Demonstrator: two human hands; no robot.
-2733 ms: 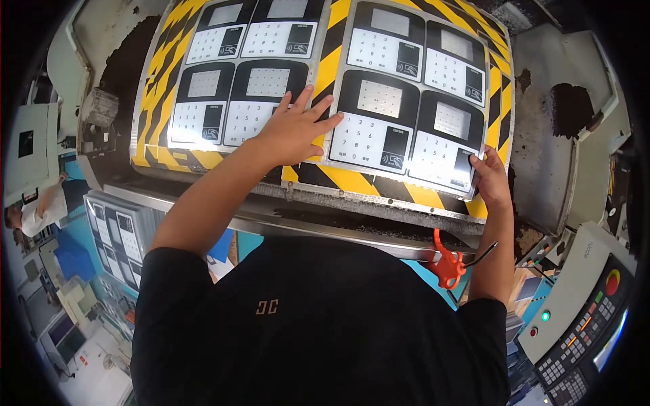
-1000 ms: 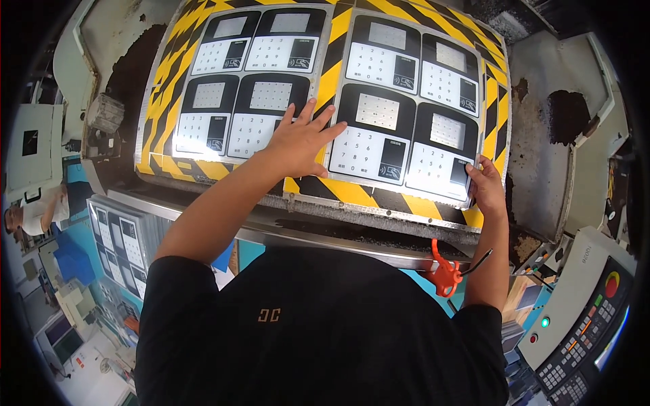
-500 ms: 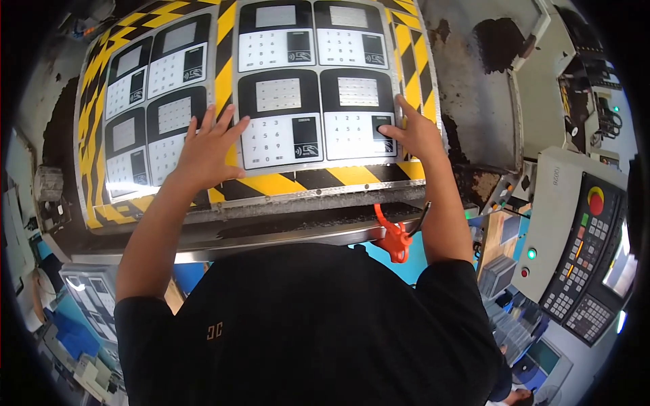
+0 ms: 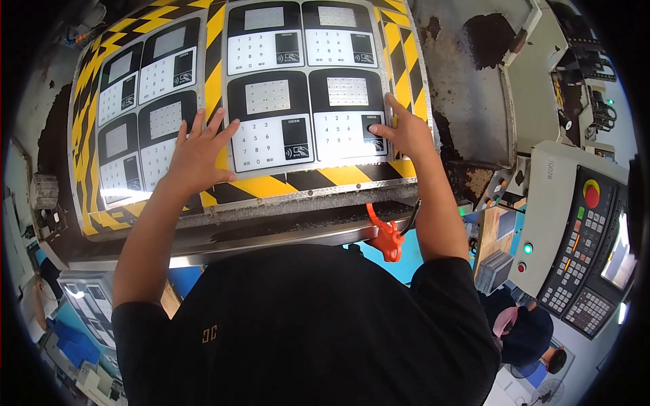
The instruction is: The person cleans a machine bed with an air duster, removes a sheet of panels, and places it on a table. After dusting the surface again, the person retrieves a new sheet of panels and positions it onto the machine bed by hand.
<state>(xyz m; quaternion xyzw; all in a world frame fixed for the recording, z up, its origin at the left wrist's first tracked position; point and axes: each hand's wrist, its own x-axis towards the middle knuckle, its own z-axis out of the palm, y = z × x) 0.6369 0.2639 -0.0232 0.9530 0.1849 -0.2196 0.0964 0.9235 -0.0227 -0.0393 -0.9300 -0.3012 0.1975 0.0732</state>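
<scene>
A flat sheet printed with several black-and-white keypad panels (image 4: 267, 152) lies on a machine bed edged with yellow-and-black striped tape (image 4: 267, 187). Spread across the near left corner of this sheet is my left hand (image 4: 196, 155), its fingers apart on the tape and the sheet's left edge. At the opposite side, my right hand (image 4: 408, 132) rests on the right edge, thumb over the near right panel and index finger stretched along the border. Its other fingers are mostly hidden. A second sheet of keypad panels (image 4: 159, 152) lies to the left, partly covered by my left hand.
An orange air gun (image 4: 388, 240) hangs at the bed's front edge. To the right stands a control panel (image 4: 575, 264) with a red knob and lit buttons. A person in a dark cap (image 4: 528, 335) is at the lower right. Stacked printed panels (image 4: 91, 304) sit at lower left.
The whole view has shifted slightly, so the sheets sit a little further left. Both hands keep their places on the sheet. A person's capped head has come into view at the lower right.
</scene>
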